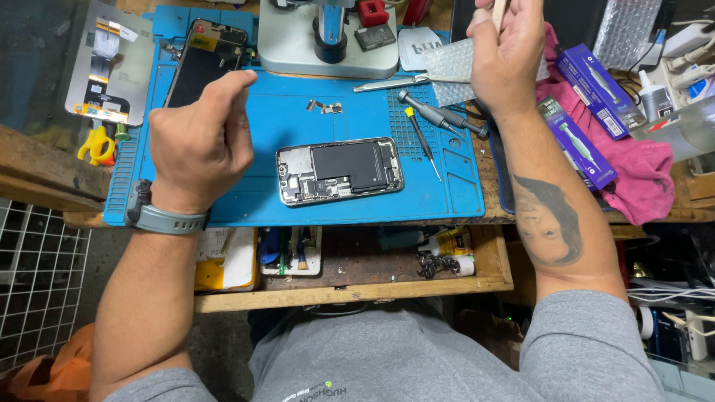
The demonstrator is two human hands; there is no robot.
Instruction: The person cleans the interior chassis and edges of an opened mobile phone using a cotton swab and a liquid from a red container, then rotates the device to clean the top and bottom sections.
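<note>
pink cloth (640, 167) | purple boxes (599, 78) | yellow scissors (97, 145) | microscope base (328, 45)

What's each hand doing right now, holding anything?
Left hand: loosely closed above the blue mat, nothing visible in its grip.
Right hand: closed on a thin pale stick, raised off the bench.

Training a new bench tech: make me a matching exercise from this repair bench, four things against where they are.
Things:
1. Opened phone
2. Pink cloth
3. Yellow-handled tool
4. Detached screen

Places:
A. Off the blue mat's left edge, on the wooden bench
B. Middle of the mat, back cover off, insides showing
C. Right of the mat, under the purple boxes
D. Upper left corner of the mat, beyond the left hand

Pairs: 1-B, 2-C, 3-A, 4-D
</note>
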